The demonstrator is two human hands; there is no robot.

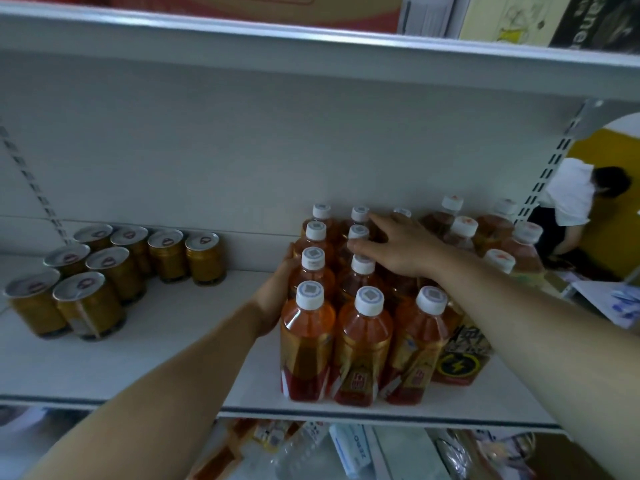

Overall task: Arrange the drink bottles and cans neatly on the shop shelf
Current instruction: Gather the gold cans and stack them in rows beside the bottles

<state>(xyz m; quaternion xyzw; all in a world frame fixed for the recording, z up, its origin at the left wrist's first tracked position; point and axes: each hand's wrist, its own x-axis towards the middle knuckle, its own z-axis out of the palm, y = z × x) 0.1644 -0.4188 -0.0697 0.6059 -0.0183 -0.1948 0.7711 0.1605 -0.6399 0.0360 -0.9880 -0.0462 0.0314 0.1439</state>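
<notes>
Well, full bottles (308,341) (prob. heavy, slick plastic, tippy) stand mid-right on shelf (166,362). Left hand (277,296) presses block's left side; right hand (398,245) lies spread over rear caps. Best push low on bodies.

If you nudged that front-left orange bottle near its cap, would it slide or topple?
Probably topple: the front-left bottle is tall and narrow. It looks full, so likely heavy for its size. The neighbouring bottles crowd its right side, so it would likelier fall left or forward.
</notes>
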